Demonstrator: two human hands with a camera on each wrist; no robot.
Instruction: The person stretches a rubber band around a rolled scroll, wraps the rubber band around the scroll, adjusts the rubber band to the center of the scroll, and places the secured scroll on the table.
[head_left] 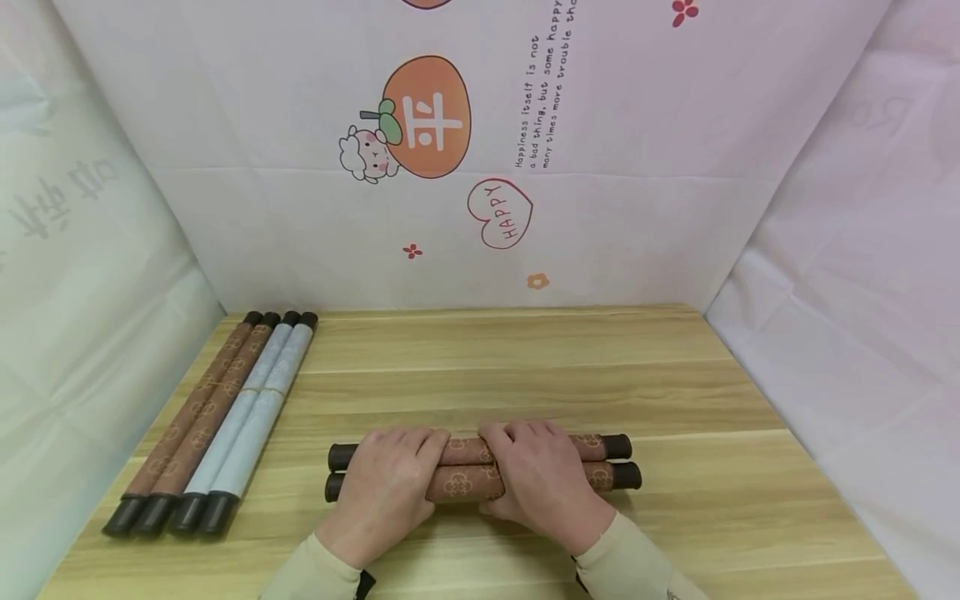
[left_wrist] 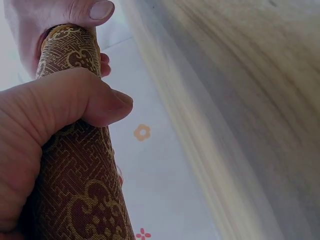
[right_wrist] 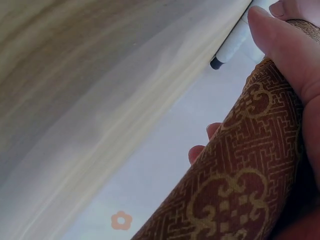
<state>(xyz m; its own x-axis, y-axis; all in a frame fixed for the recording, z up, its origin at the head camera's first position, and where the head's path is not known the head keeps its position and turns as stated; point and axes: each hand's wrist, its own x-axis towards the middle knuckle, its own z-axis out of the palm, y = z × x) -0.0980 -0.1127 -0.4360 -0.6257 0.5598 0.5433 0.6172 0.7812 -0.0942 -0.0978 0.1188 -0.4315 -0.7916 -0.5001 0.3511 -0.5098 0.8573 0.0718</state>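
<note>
Two brown patterned scroll rolls with black end caps lie side by side as one scroll (head_left: 463,483), crosswise near the front of the table. My left hand (head_left: 395,482) grips both rolls left of their middle. Just right of the middle, my right hand (head_left: 546,477) grips them too, its fingers over the far roll. In the left wrist view the left thumb (left_wrist: 95,102) lies across the brown cloth. The right wrist view shows the right thumb (right_wrist: 287,47) on the near roll, with fingertips (right_wrist: 196,152) showing past its far side.
At the table's left, a brown scroll (head_left: 198,408) and a pale blue scroll (head_left: 255,417) lie parallel, each a pair of rolls; a thin cord rings the blue one. White printed cloth (head_left: 622,225) stands behind the wooden table (head_left: 712,467) and along both sides.
</note>
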